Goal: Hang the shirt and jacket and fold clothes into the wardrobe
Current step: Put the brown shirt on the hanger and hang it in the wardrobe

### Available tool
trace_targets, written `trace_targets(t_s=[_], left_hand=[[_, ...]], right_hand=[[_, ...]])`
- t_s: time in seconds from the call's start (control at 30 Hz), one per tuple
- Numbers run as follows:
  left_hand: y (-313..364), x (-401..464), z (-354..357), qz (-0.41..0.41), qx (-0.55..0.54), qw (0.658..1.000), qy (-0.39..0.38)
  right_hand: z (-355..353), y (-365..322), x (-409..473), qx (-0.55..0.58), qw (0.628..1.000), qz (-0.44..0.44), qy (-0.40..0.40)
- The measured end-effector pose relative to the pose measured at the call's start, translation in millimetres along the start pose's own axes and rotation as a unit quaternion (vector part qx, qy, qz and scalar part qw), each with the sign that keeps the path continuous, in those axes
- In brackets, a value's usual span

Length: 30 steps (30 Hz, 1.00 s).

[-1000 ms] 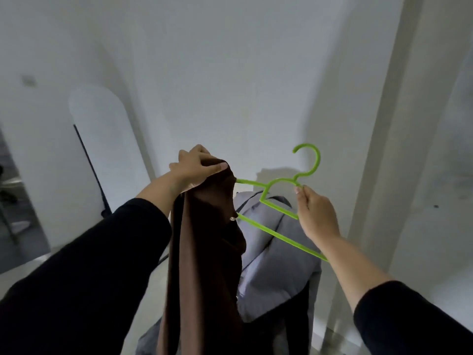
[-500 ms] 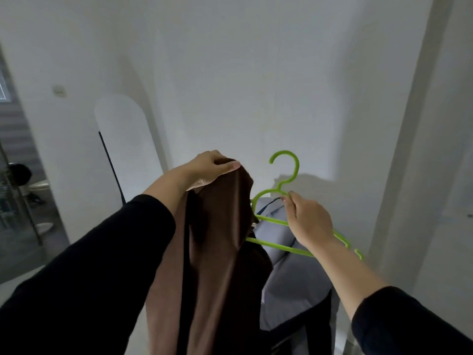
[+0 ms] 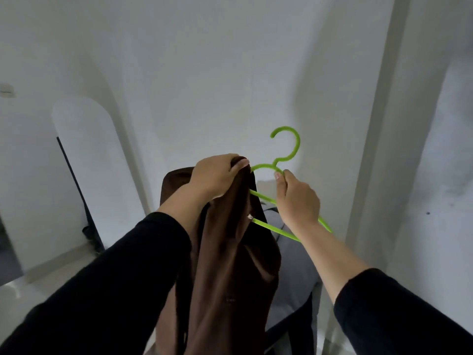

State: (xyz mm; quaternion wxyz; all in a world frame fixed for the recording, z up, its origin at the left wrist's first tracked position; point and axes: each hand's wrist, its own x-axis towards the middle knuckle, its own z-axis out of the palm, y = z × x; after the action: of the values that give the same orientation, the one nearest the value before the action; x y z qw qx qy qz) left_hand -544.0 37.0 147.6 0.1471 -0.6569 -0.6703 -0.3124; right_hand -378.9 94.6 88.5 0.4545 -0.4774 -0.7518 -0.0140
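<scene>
A brown garment [image 3: 230,252], whether shirt or jacket cannot be told, hangs in long folds at the middle of the view, held up in the air in front of a white wall [image 3: 204,73]. The left hand [image 3: 217,178] grips its top edge, fingers and thumb curled tight over the bunched cloth. Just to the right of that grip is one bright green plastic hanger [image 3: 288,149], its hook pointing up; its left shoulder runs into the brown cloth, and its lower bar also passes behind the fabric near a small metal fastener [image 3: 249,216]. The right hand [image 3: 297,198] pinches the hanger just below the hook, fingers closed round the thin plastic. Both arms wear black sleeves [image 3: 128,278]. Behind and below the garment lies a heap of grey cloth [image 3: 294,265] with a dark piece [image 3: 294,326] under it; what they rest on is hidden. Left of the garment a tall white arched panel [image 3: 84,162] with a dark edge leans against the wall, standing on a pale floor [image 3: 30,285]. Right of the hanger stands a white vertical frame [image 3: 378,149]. In all: one hanger, one brown garment, two hands.
</scene>
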Motion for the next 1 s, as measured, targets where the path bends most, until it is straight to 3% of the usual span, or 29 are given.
trace_targets(t_s=[0.17, 0.3, 0.33, 0.47, 0.53, 0.63, 0.7, 0.8, 0.9, 1.0], left_hand=[[16, 17, 6, 0.008, 0.000, 1.000, -0.020], [4, 16, 6, 0.035, 0.059, 0.997, -0.047], [1, 17, 6, 0.034, 0.069, 0.996, -0.040], [-5, 23, 4, 0.021, 0.093, 0.995, -0.009], [-6, 27, 1, 0.017, 0.105, 0.994, 0.000], [-5, 31, -1, 0.021, 0.111, 0.994, 0.009], [-5, 33, -2, 0.027, 0.116, 0.993, 0.015], [-9, 35, -9, 0.023, 0.109, 0.993, 0.032], [-11, 35, -18, 0.028, 0.077, 0.995, 0.049], [-10, 35, -25, 0.044, 0.062, 0.996, 0.054]], right_hand=[[-4, -1, 13, -0.008, 1.000, -0.017, -0.006], [-9, 3, 20, 0.173, 0.985, 0.008, -0.016], [-9, 3, 20, 0.175, 0.984, -0.007, -0.017], [9, 12, 5, -0.032, 0.993, -0.078, 0.085], [17, 15, -7, -0.060, 0.986, -0.109, 0.107], [32, 18, -22, -0.032, 0.985, -0.162, 0.046], [41, 18, -30, 0.028, 0.987, -0.157, -0.017], [50, 17, -39, 0.057, 0.987, -0.141, -0.041], [54, 8, -39, 0.105, 0.980, -0.020, -0.166], [59, 0, -27, 0.110, 0.949, 0.119, -0.271]])
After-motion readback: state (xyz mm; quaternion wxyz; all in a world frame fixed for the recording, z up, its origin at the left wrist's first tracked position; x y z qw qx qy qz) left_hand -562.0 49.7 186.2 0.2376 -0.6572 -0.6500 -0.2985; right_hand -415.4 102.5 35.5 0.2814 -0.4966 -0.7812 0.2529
